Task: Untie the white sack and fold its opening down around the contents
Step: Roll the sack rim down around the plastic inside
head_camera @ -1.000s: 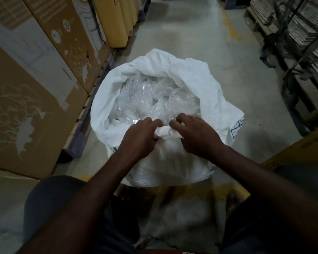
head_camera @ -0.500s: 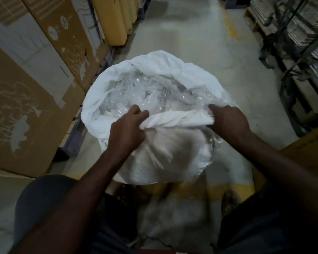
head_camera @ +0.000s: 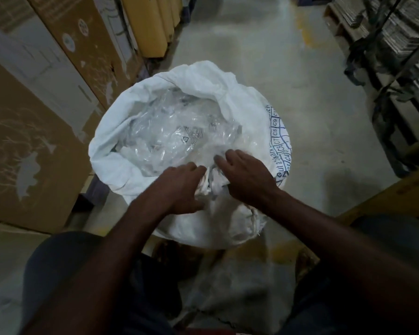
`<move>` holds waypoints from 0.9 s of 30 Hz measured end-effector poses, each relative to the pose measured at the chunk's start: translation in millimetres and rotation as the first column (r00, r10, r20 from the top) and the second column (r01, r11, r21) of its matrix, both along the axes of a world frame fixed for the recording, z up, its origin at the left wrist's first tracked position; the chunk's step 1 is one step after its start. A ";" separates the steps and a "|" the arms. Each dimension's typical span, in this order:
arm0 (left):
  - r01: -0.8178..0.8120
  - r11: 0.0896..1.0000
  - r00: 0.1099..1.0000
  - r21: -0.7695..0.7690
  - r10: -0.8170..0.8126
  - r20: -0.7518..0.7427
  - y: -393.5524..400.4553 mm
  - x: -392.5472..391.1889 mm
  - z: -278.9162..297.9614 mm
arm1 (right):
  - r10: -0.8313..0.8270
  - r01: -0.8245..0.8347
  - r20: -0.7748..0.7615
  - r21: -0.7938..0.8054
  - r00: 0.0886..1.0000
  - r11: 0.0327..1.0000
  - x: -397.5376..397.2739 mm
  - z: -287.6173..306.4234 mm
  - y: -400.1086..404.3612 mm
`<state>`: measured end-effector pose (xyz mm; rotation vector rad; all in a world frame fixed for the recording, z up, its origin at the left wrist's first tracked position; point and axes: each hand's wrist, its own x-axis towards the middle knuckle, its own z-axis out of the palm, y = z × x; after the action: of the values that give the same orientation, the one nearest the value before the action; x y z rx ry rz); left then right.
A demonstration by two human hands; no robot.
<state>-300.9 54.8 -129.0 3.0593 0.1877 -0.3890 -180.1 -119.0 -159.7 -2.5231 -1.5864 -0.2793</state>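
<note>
The picture is dim and a little grainy. The brightest light is seen on the floor (head_camera: 264, 44) at the top, where a pale shine is spread over the concrete. The white sack (head_camera: 228, 93) is lit more than anything around it, and small glints are seen on the clear plastic (head_camera: 179, 131) inside. A soft dark shadow is cast on the floor to the right of the sack. The arms and lap at the bottom are lost in darkness, with little detail shown. The hands are a bit smeared by blur: the left hand (head_camera: 179, 187) and the right hand (head_camera: 247, 175). Straight lines of the cardboard boxes (head_camera: 34, 141) and shelves (head_camera: 397, 56) are bent outward at the edges by the wide lens.
</note>
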 end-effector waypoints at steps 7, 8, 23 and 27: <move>-0.145 0.983 0.978 -0.116 0.160 0.134 -5.0 -4.8 -5.8 | 0.302 -0.321 -0.173 -0.088 0.937 0.943 6.1 20.7 -3.7; -0.151 0.979 0.970 -0.133 0.173 0.173 -6.2 -5.4 -4.3 | 0.333 -0.342 -0.124 -0.059 0.935 0.938 5.0 27.9 -7.8; -0.102 0.985 0.895 -0.142 0.153 0.419 -22.6 -10.3 -4.2 | 0.048 -0.014 -0.432 0.082 0.900 0.997 37.9 57.6 -18.6; -0.109 0.982 0.869 -0.152 0.168 0.465 -19.7 -12.9 -3.1 | 0.093 -0.016 -0.399 0.192 0.912 0.981 48.9 44.5 41.3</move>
<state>-313.8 35.1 -132.0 2.8824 0.3401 0.3519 -131.3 -77.6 -115.2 -2.2073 -1.3908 0.0997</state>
